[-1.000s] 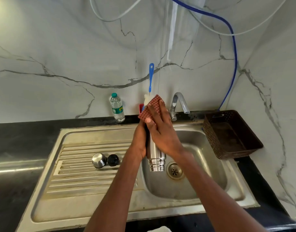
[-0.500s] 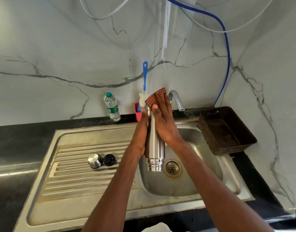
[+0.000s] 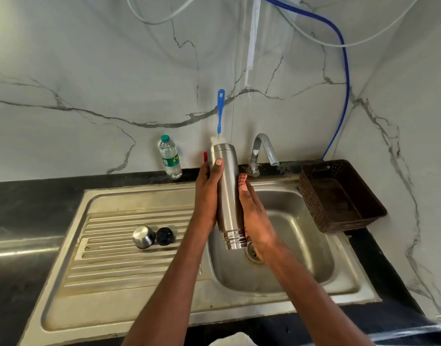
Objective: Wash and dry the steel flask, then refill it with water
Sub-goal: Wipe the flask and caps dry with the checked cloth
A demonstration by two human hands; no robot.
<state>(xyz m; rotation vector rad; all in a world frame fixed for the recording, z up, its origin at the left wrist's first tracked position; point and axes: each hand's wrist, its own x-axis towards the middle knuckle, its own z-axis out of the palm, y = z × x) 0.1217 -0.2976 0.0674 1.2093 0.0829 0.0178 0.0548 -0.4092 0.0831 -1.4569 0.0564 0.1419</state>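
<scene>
The steel flask is held mouth-down above the sink, so a wet, smooth body could slip through the fingers and drop onto the drain, likely if the wiping stroke pushes harder than the grip holds. The left hand wraps its fingers round the flask's left side, thumb on the front near the upturned base. The right hand lies flat against the right side, fingers nearly straight, pressing a red checked cloth to the metal
</scene>
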